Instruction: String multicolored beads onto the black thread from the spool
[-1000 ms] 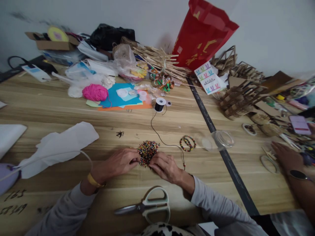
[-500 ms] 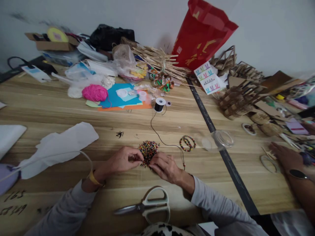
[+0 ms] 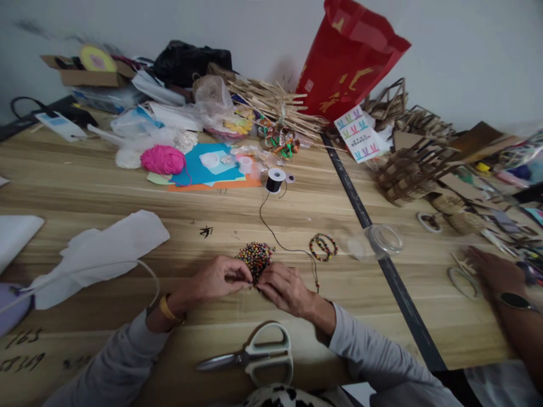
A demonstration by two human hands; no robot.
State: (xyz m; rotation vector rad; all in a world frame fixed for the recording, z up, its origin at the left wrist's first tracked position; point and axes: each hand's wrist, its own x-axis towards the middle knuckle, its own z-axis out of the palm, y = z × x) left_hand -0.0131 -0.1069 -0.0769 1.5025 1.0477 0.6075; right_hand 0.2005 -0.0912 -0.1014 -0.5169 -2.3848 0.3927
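A small heap of multicoloured beads (image 3: 255,255) lies on the wooden table. My left hand (image 3: 223,277) is at the heap's lower left edge, thumb and forefinger pinched together; whatever is between the tips is too small to make out. Close by on the right, my right hand (image 3: 285,287) is also closed in a pinch, its fingertips beside the beads and its contents hidden. Black cord (image 3: 288,249) runs from a spool (image 3: 275,180) toward my right wrist, with a few beads (image 3: 318,285) near there. Two beaded bracelets (image 3: 323,247) lie to the right.
Scissors (image 3: 254,355) lie in front of me. Right of the bracelets is a clear plastic container (image 3: 385,240). Another person's hand (image 3: 492,268) rests at far right. Pink yarn (image 3: 163,160), paper sheets and a red bag (image 3: 348,62) stand toward the back.
My left hand has moved slightly right, bringing its pinched fingertips closer to my right hand. My right hand has barely moved.
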